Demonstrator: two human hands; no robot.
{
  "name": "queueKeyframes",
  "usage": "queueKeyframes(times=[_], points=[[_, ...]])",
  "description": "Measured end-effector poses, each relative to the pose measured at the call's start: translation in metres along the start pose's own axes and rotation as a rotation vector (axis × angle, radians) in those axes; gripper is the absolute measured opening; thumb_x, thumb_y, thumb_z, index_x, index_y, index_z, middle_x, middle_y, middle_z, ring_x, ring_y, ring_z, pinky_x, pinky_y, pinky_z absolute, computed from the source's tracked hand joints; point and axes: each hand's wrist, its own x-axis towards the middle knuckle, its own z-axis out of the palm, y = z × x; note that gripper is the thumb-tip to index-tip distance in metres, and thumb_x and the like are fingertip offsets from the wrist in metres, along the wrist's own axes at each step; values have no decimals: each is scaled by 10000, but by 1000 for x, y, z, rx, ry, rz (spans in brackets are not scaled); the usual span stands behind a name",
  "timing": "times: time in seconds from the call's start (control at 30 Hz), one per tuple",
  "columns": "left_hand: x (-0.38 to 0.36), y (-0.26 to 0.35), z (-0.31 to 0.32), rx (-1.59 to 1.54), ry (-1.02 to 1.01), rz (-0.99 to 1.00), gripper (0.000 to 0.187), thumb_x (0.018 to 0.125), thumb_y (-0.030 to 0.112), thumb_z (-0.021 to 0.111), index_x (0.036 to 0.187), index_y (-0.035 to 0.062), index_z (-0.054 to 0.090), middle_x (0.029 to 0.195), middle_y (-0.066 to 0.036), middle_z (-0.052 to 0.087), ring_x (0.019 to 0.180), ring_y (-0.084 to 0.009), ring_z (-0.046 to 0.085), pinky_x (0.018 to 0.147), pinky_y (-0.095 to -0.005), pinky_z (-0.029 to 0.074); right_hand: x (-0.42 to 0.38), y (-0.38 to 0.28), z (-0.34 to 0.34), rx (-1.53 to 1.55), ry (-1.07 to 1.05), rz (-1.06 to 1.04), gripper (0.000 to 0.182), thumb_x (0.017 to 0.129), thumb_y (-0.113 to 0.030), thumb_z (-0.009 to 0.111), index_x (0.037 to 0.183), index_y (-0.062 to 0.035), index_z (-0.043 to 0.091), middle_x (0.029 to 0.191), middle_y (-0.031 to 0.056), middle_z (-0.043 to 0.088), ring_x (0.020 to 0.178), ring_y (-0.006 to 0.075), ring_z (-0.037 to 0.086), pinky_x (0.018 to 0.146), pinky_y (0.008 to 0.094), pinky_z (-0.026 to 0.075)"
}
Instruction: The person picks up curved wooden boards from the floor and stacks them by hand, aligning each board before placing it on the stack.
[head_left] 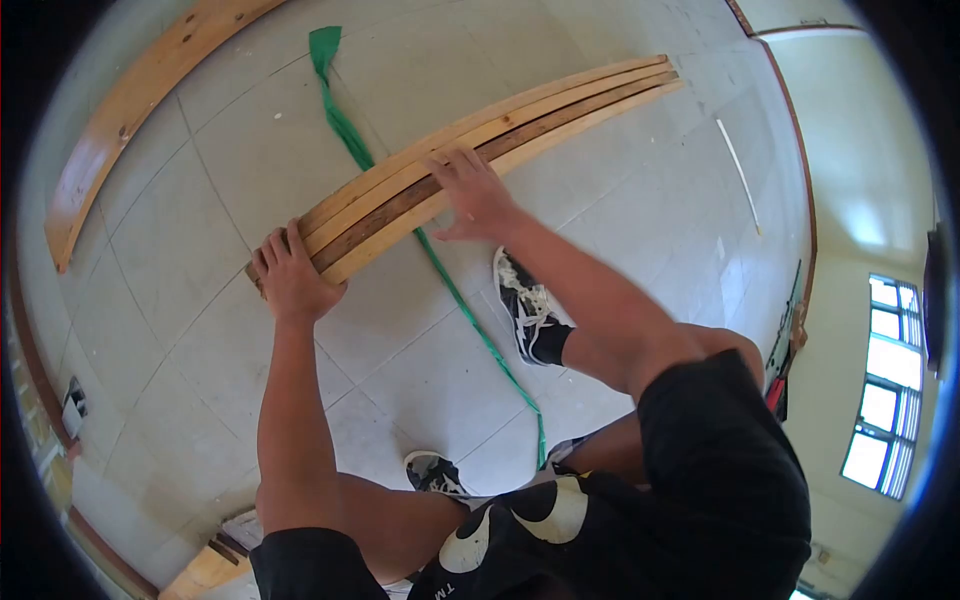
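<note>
Entries as I see them from my remote post:
- Wooden boards (400, 188): lengthwise bundle, upper middle, slanting from centre left up to the right.
- Left hand (296, 280): gripping the bundle's lower-left end, fingers curled over it.
- Right hand (475, 197): fingers close together over the bundle's middle, thumb spread away.
- Green strap (462, 302): twisted, passing under the boards from upper middle to lower middle, between the shoes (520, 305).
- Wide plank (130, 112): upper left, well apart from the boards.
- White strip (739, 175): upper right.
- Floor (200, 340): pale grey tiles, thin joints, scattered specks.
- Wall (860, 160): pale, right side, brown trim (808, 185) along its foot.
- Window (880, 385): lower right, bright panes.
</note>
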Motion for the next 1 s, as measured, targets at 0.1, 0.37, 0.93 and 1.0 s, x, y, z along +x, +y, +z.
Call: queueKeyframes(times=[0.1,0.37,0.93,1.0], points=[[0,3,-1,16,25,-6,1010,528,378,810,1348,79,301,1243,-150,393,1212,-323,364,1065,-499,234,45,35,-3,-583,-276,-348,1188,523,-370,843,1484,-225,159,1330,175,374,1202,378,398,1031,527,303],[3,1,4,12,19,-26,1005,512,386,814,1342,100,324,1240,-143,401,1207,-316,371,1066,-482,234,63,52,-4,-419,-580,-329,1240,455,-304,847,1488,-263,162,1254,176,445,1165,346,432,1015,478,301],[-11,-19,11,-52,29,20,1021,485,402,805,1340,34,385,1260,-175,457,1249,-304,385,1098,-495,223,63,-38,96,-283,-159,-21,703,900,-516,456,1447,-120,261,1477,126,277,1385,327,206,1109,566,92],[-11,-15,16,-57,32,15,1029,485,407,804,1344,34,378,1260,-171,454,1254,-301,380,1101,-493,216,65,-29,105,-333,-38,-118,814,831,-589,513,1444,-114,264,1463,132,295,1375,333,224,1103,572,109]])
